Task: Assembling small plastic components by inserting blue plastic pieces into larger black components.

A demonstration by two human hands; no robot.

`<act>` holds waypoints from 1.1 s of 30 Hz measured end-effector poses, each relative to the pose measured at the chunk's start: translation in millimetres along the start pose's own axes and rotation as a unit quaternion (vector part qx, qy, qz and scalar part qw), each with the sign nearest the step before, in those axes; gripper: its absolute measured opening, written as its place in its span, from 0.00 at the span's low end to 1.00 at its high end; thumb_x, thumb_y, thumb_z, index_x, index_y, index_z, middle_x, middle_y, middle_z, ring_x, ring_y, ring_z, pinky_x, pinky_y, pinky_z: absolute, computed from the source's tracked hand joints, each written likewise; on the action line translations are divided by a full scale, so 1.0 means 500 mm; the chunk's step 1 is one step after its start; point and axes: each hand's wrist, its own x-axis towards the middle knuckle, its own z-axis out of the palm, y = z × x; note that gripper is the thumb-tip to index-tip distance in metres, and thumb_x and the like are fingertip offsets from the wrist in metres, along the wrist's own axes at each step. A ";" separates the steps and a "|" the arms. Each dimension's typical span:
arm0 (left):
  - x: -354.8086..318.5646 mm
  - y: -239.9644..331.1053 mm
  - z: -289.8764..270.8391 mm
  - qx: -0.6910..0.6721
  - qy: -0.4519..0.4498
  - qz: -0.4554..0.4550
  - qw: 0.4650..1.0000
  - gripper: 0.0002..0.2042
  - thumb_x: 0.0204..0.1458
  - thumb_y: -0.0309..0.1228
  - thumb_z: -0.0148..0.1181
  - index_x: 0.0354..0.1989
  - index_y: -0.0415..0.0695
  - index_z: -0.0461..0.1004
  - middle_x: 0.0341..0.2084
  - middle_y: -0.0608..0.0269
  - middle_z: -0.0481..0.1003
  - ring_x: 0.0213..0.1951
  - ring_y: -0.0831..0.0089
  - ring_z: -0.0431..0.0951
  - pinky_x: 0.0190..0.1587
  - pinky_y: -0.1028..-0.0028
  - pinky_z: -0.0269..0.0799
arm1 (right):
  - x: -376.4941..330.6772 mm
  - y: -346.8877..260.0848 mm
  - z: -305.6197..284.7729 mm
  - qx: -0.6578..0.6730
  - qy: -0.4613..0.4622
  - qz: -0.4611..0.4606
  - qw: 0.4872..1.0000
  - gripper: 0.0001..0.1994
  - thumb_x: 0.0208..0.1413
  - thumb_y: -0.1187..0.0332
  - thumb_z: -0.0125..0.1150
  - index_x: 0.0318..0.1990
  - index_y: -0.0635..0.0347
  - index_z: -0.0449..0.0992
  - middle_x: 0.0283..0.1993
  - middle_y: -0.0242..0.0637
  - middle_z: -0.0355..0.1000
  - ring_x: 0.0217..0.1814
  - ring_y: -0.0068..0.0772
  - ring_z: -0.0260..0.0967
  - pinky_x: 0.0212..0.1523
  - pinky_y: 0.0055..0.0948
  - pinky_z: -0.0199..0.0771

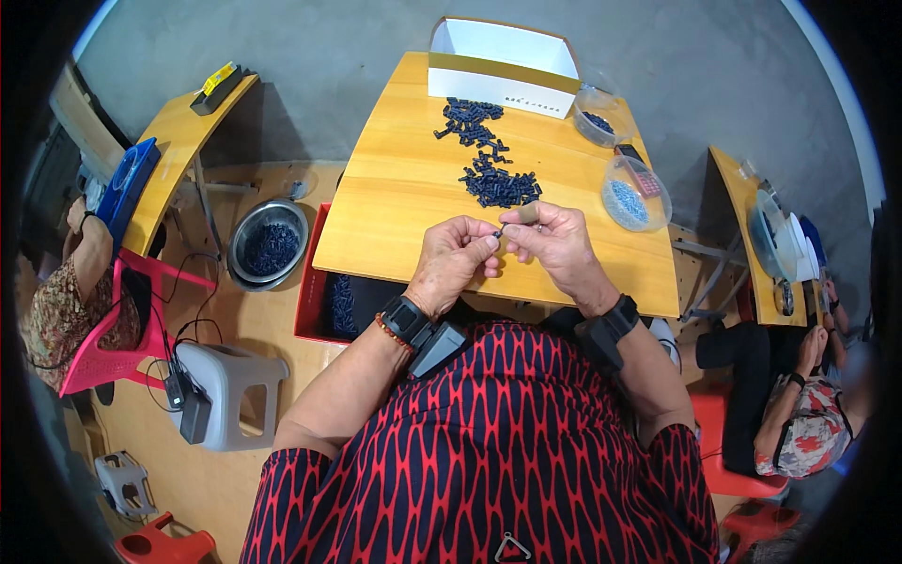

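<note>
My left hand (455, 260) and my right hand (556, 246) meet over the near edge of the wooden table (395, 193). Both are closed in a pinch, fingertips almost touching. A small dark piece (498, 234) shows between them; its exact shape is too small to make out. A brownish cover (528, 216) sits on one right fingertip. Just beyond my hands lies a pile of small dark blue tube-like pieces (503, 184). Farther back is a second, looser pile of them (472, 120).
A white box (507, 83) stands at the table's far edge. Clear tubs hold dark pieces (598, 122) and light blue pieces (625, 202). Left of the table are a metal basin (246, 226), a red box (312, 301) and a grey stool (230, 395). People sit at side tables.
</note>
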 end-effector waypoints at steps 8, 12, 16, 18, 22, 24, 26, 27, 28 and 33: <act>-0.004 0.008 0.007 0.023 0.023 0.000 0.999 0.04 0.60 0.22 0.60 0.41 0.35 0.75 0.29 0.61 0.78 0.25 0.78 0.76 0.29 0.79 0.76 | 0.007 0.008 0.000 -0.001 0.006 -0.005 1.000 0.08 0.60 0.75 0.64 0.44 0.71 0.79 0.34 0.38 0.79 0.30 0.20 0.75 0.34 0.19 0.78; -0.006 0.010 0.010 0.032 0.023 0.002 0.999 0.04 0.60 0.22 0.60 0.41 0.35 0.75 0.28 0.62 0.78 0.24 0.78 0.76 0.28 0.79 0.76 | 0.007 0.010 -0.002 -0.022 0.015 0.000 1.000 0.08 0.60 0.75 0.65 0.43 0.71 0.79 0.35 0.40 0.80 0.30 0.21 0.76 0.34 0.20 0.79; -0.005 0.006 0.007 0.043 0.021 0.001 0.999 0.04 0.60 0.22 0.60 0.40 0.35 0.75 0.28 0.62 0.78 0.23 0.79 0.76 0.27 0.79 0.76 | 0.008 0.008 -0.006 -0.036 0.006 -0.019 0.999 0.07 0.60 0.76 0.65 0.42 0.72 0.79 0.38 0.40 0.79 0.31 0.20 0.77 0.35 0.19 0.79; -0.005 0.007 0.007 0.044 0.019 -0.001 0.999 0.04 0.60 0.23 0.60 0.40 0.35 0.75 0.28 0.62 0.78 0.23 0.79 0.76 0.27 0.79 0.77 | 0.009 0.001 -0.004 -0.046 -0.002 -0.023 0.999 0.07 0.60 0.76 0.65 0.42 0.72 0.80 0.37 0.38 0.78 0.32 0.20 0.77 0.35 0.19 0.79; -0.006 0.011 0.005 0.036 0.010 -0.011 0.999 0.04 0.60 0.23 0.60 0.40 0.36 0.75 0.28 0.62 0.78 0.23 0.80 0.75 0.27 0.79 0.77 | 0.010 -0.001 -0.003 -0.052 -0.012 -0.033 0.998 0.07 0.59 0.76 0.65 0.41 0.73 0.80 0.33 0.32 0.75 0.32 0.20 0.77 0.35 0.18 0.79; -0.006 0.012 0.004 0.032 0.009 -0.018 0.999 0.04 0.60 0.23 0.60 0.40 0.36 0.75 0.28 0.62 0.78 0.23 0.80 0.75 0.27 0.79 0.77 | 0.009 -0.004 -0.004 -0.054 -0.014 -0.032 0.998 0.07 0.59 0.76 0.65 0.41 0.73 0.80 0.33 0.33 0.75 0.32 0.20 0.77 0.35 0.18 0.79; -0.006 0.013 0.004 0.036 0.006 -0.018 0.999 0.04 0.60 0.23 0.60 0.41 0.36 0.75 0.28 0.63 0.78 0.23 0.80 0.75 0.27 0.79 0.77 | 0.010 -0.006 -0.005 -0.056 -0.016 -0.031 0.998 0.07 0.59 0.76 0.65 0.41 0.72 0.80 0.33 0.33 0.76 0.32 0.20 0.77 0.35 0.18 0.79; -0.006 0.013 0.005 0.036 0.006 -0.018 0.999 0.04 0.60 0.23 0.60 0.41 0.36 0.75 0.28 0.63 0.78 0.23 0.80 0.75 0.27 0.79 0.77 | 0.010 -0.005 -0.006 -0.055 -0.016 -0.029 0.998 0.07 0.60 0.76 0.65 0.41 0.72 0.80 0.34 0.34 0.77 0.32 0.20 0.77 0.36 0.18 0.79; -0.006 0.013 0.005 0.034 0.008 -0.019 0.999 0.04 0.60 0.23 0.60 0.41 0.36 0.75 0.28 0.63 0.78 0.23 0.80 0.75 0.27 0.79 0.77 | 0.011 -0.005 -0.006 -0.053 -0.017 -0.027 0.998 0.07 0.60 0.76 0.65 0.41 0.72 0.80 0.34 0.35 0.78 0.32 0.20 0.77 0.36 0.19 0.79; -0.005 0.011 0.004 0.038 0.008 -0.019 0.999 0.04 0.60 0.23 0.60 0.41 0.36 0.75 0.29 0.63 0.78 0.23 0.80 0.75 0.27 0.79 0.77 | 0.010 0.000 -0.008 -0.038 -0.007 -0.011 0.999 0.07 0.60 0.76 0.65 0.42 0.73 0.79 0.36 0.39 0.79 0.33 0.20 0.77 0.35 0.19 0.80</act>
